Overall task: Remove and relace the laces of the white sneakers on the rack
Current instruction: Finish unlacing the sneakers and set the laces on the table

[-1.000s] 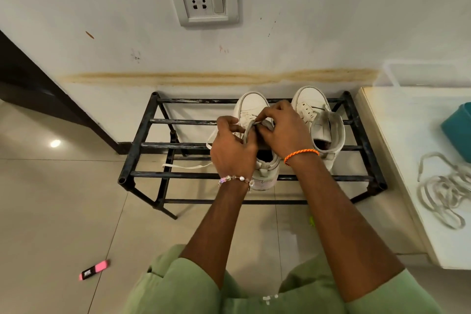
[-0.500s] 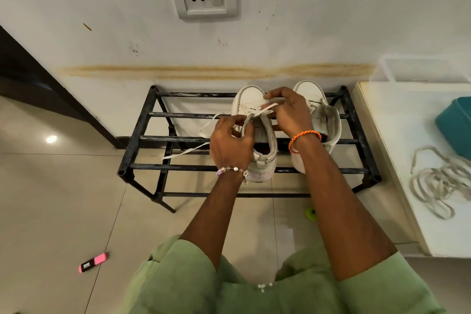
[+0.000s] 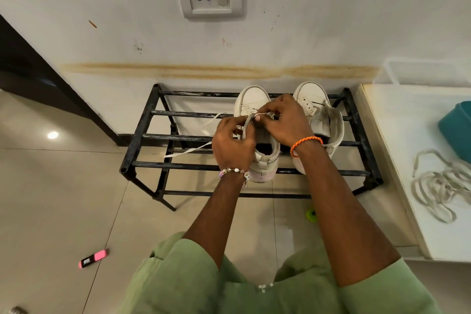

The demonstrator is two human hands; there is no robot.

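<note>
On a black metal shoe rack [image 3: 142,122], both hands, left [image 3: 233,144] and right [image 3: 285,120], pinch a flat white lace [image 3: 188,151] at the left white leather sneaker [image 3: 254,102]; its loose trailing end could snag between the bars.

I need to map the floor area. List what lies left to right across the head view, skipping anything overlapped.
pink highlighter → black rack → left sneaker → right sneaker → loose laces → teal container
</note>
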